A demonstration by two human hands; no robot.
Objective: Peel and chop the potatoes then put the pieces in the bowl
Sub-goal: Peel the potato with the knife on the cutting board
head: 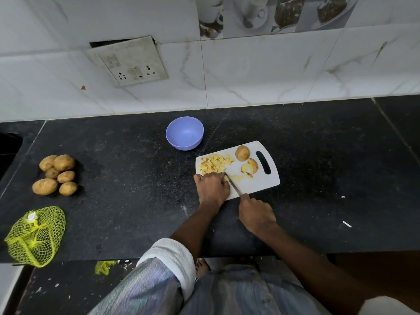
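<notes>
Your right hand (256,215) has its grip wrapped round the knife (233,185); your left hand (212,186) seems to steady something on the chopping board (261,180). Diced potato pieces (214,164) lie there, the bowl (184,133) empty. Six whole potatoes (55,175) wait on the black worktop (318,167), below marble tiles.

My left arm wears a shimmery grey-lilac striped sleeve (147,285) rolled to a white cuff (175,258); my right forearm (302,253) is bare.
</notes>
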